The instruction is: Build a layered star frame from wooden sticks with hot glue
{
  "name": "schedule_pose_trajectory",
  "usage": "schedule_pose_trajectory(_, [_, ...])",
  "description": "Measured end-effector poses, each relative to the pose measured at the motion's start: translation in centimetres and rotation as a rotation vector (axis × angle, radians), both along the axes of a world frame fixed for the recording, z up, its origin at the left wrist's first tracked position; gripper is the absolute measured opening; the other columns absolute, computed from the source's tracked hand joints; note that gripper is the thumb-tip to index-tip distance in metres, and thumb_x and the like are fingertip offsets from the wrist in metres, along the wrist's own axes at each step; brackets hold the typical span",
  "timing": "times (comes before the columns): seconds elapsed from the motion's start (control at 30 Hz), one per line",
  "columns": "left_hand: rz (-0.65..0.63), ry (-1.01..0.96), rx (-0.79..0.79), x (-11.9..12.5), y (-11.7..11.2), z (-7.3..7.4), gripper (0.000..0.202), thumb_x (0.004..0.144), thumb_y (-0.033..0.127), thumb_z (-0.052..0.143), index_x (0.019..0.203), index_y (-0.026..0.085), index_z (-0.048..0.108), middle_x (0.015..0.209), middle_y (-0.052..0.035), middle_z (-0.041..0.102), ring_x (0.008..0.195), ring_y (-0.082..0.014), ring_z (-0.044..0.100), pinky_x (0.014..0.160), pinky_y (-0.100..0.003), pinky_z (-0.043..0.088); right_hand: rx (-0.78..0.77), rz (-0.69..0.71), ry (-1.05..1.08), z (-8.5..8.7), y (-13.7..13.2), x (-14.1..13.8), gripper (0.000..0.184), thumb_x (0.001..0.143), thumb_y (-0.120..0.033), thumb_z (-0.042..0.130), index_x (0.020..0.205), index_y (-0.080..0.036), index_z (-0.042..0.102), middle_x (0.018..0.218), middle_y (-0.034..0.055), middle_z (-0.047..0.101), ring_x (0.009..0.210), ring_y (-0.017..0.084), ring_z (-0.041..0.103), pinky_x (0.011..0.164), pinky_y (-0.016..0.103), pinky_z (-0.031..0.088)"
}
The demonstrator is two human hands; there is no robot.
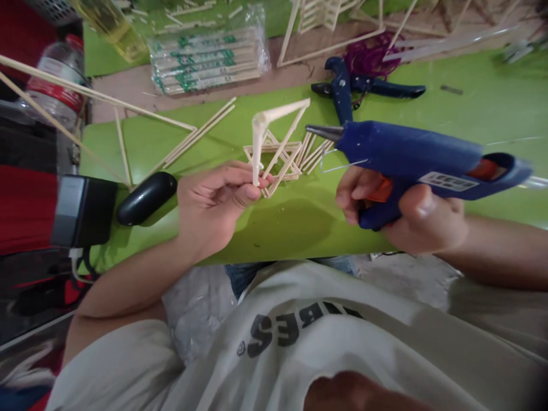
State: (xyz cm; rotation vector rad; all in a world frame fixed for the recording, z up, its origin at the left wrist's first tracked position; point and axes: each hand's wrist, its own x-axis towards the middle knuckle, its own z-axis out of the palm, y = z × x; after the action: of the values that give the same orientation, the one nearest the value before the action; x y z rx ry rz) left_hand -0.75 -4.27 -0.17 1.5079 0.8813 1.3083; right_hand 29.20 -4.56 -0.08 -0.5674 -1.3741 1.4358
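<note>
My left hand (216,202) pinches a small frame of wooden sticks (283,109) by its lower end, and the frame stands up toward the camera. My right hand (411,220) grips a blue hot glue gun (411,148) with fingers round its orange trigger. The gun's metal nozzle points left, a short way right of the held frame. Beneath the frame, a star-like stick piece (295,165) lies on the green table (291,228), partly hidden. Several loose sticks (315,154) rest beside it, below the nozzle.
Behind lie blue cutting pliers (340,85), a purple coil (372,57) and a plastic packet of wrapped chopsticks (209,60). Leftward are a larger stick frame (122,142), a black oval case (146,198), a dark adapter (85,211) and a plastic bottle (55,85).
</note>
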Motion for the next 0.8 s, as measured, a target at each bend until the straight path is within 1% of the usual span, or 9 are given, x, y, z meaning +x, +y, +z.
schedule_pose_trajectory(0.1, [0.013, 0.006, 0.026, 0.4, -0.3, 0.0, 0.005, 0.106, 0.03, 0.092, 0.108, 0.033, 0.096, 0.101, -0.0012, 0.089, 0.097, -0.0201, 0.088, 0.088, -0.036, 0.077, -0.017, -0.018, 0.013, -0.6, 0.3, 0.2, 0.027, 0.106, -0.052, 0.082, 0.104, -0.027, 0.092, 0.089, 0.0087, 0.081, 0.058, 0.019, 0.064, 0.038, 0.036, 0.045])
schedule_pose_trajectory(0.23, [0.013, 0.012, 0.012, 0.6, -0.3, -0.1, 0.004, 0.106, 0.029, 0.092, 0.106, 0.031, 0.095, 0.1, -0.0015, 0.088, 0.096, -0.0183, 0.088, 0.089, -0.032, 0.076, 0.07, -0.068, 0.07, -0.3, 0.0, -0.3, 0.022, 0.103, -0.047, 0.087, 0.098, -0.026, 0.092, 0.078, 0.0067, 0.076, 0.054, 0.019, 0.063, 0.038, 0.036, 0.044])
schedule_pose_trajectory(0.3, [0.017, 0.017, 0.0, 0.6, -0.2, -0.2, 0.005, 0.106, 0.028, 0.092, 0.106, 0.032, 0.096, 0.102, -0.0016, 0.089, 0.098, -0.0189, 0.089, 0.09, -0.033, 0.076, 0.047, -0.145, 0.054, 0.3, -0.4, -0.8, 0.028, 0.101, -0.053, 0.091, 0.091, -0.027, 0.09, 0.076, 0.0051, 0.073, 0.056, 0.019, 0.063, 0.041, 0.036, 0.046])
schedule_pose_trajectory(0.4, [0.039, 0.039, -0.023, 0.6, -0.3, -0.1, 0.002, 0.104, 0.032, 0.094, 0.103, 0.031, 0.095, 0.101, -0.0023, 0.089, 0.097, -0.0207, 0.089, 0.088, -0.035, 0.076, -0.086, -0.212, -0.062, 0.9, -0.6, -1.3, 0.044, 0.097, -0.07, 0.093, 0.085, -0.028, 0.086, 0.078, 0.0038, 0.072, 0.065, 0.02, 0.069, 0.051, 0.038, 0.054])
schedule_pose_trajectory(0.43, [0.046, 0.048, -0.033, 0.6, -0.3, -0.1, 0.005, 0.103, 0.035, 0.096, 0.101, 0.031, 0.095, 0.101, -0.0026, 0.089, 0.096, -0.0211, 0.088, 0.087, -0.036, 0.076, -0.075, -0.189, -0.066, 0.8, -0.4, -1.4, 0.045, 0.097, -0.07, 0.093, 0.084, -0.028, 0.084, 0.078, 0.0034, 0.072, 0.064, 0.02, 0.069, 0.05, 0.038, 0.053])
schedule_pose_trajectory(0.53, [0.061, 0.055, -0.053, 0.7, -0.3, -0.2, 0.017, 0.099, 0.044, 0.099, 0.094, 0.029, 0.092, 0.094, -0.002, 0.086, 0.091, -0.0206, 0.085, 0.09, -0.04, 0.077, 0.093, -0.162, 0.073, 0.2, 0.1, -1.5, 0.034, 0.1, -0.054, 0.092, 0.082, -0.026, 0.082, 0.071, 0.001, 0.068, 0.05, 0.016, 0.061, 0.039, 0.034, 0.038])
schedule_pose_trajectory(0.6, [0.062, 0.051, -0.046, 0.8, -0.3, -0.2, 0.019, 0.099, 0.046, 0.099, 0.092, 0.029, 0.092, 0.09, -0.0015, 0.085, 0.088, -0.0194, 0.083, 0.091, -0.041, 0.077, 0.097, -0.163, 0.04, 0.2, 0.1, -1.2, 0.036, 0.105, -0.054, 0.087, 0.085, -0.025, 0.082, 0.073, 0.0016, 0.068, 0.054, 0.016, 0.064, 0.044, 0.035, 0.043])
schedule_pose_trajectory(0.67, [0.043, 0.051, -0.04, 0.8, -0.3, -0.3, 0.015, 0.1, 0.044, 0.098, 0.095, 0.03, 0.094, 0.092, -0.002, 0.086, 0.088, -0.0193, 0.083, 0.088, -0.039, 0.076, 0.031, -0.169, -0.057, 0.6, -0.4, -0.9, 0.042, 0.107, -0.062, 0.085, 0.089, -0.025, 0.082, 0.076, 0.0026, 0.069, 0.062, 0.018, 0.067, 0.054, 0.038, 0.052])
schedule_pose_trajectory(0.8, [0.004, 0.039, -0.042, 0.6, -0.4, -0.4, 0.004, 0.103, 0.037, 0.095, 0.104, 0.033, 0.096, 0.099, -0.0024, 0.088, 0.094, -0.019, 0.086, 0.09, -0.036, 0.075, -0.012, -0.169, -0.101, 1.6, -1.4, -0.3, 0.047, 0.105, -0.068, 0.085, 0.088, -0.025, 0.079, 0.073, 0.0027, 0.069, 0.065, 0.018, 0.065, 0.059, 0.038, 0.051])
